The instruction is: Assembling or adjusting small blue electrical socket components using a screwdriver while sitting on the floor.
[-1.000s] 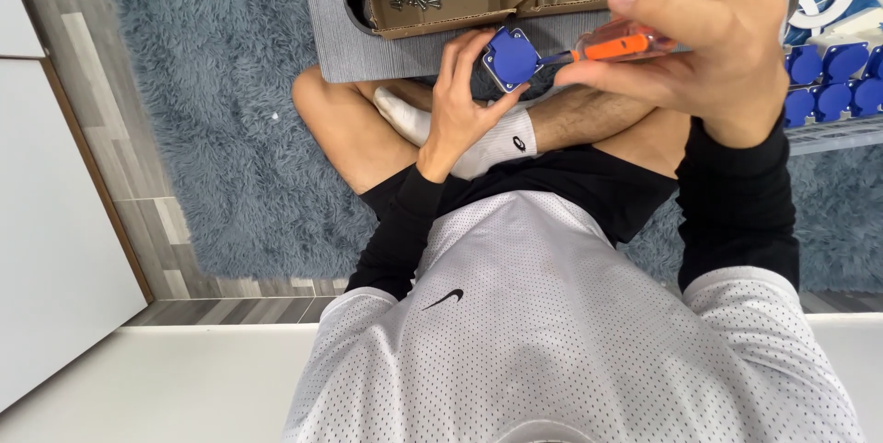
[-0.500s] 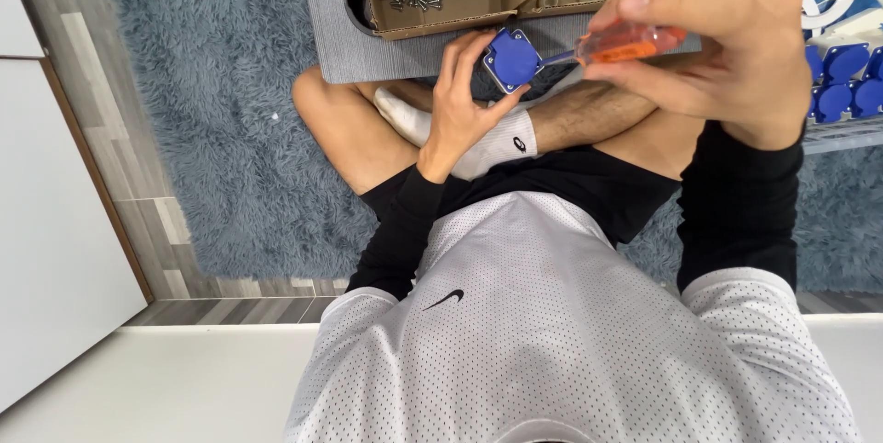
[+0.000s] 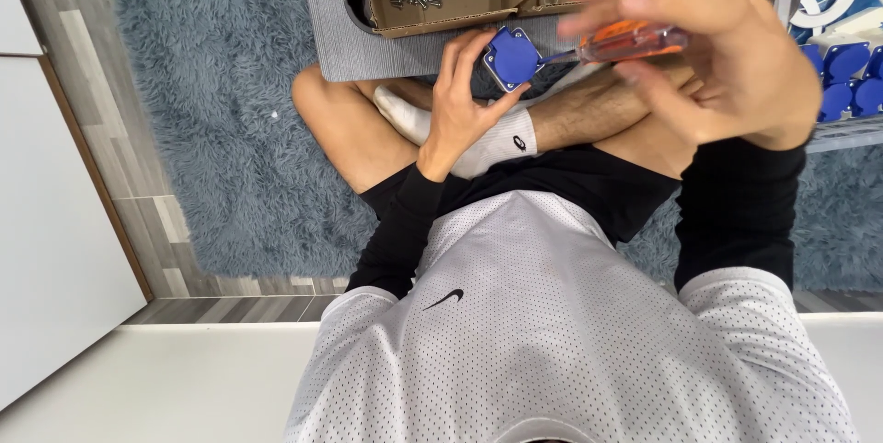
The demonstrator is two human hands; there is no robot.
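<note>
A: In the head view, what does the left hand (image 3: 464, 103) have?

B: It grasps a small blue square socket housing (image 3: 511, 57), fingers wrapped behind it and thumb along its lower edge, face turned toward the tool. Held above the crossed legs, it sits steady where the person can look straight down at it.

A: And the right hand (image 3: 713, 61)?

B: It is closed around an orange-handled screwdriver (image 3: 635, 40), lying nearly level, with the thin shaft reaching left so the tip meets the housing's right edge. The hand is blurred, so the exact finger placement cannot be told.

A: Why is everything so close?

B: The person sits cross-legged on a grey-blue shag rug (image 3: 212, 103). An open cardboard box (image 3: 441, 1) holding loose screws lies just beyond the knees, within reach. More blue housings (image 3: 842, 75) are stacked at the right, beside the working hand, well apart from the box.
</note>
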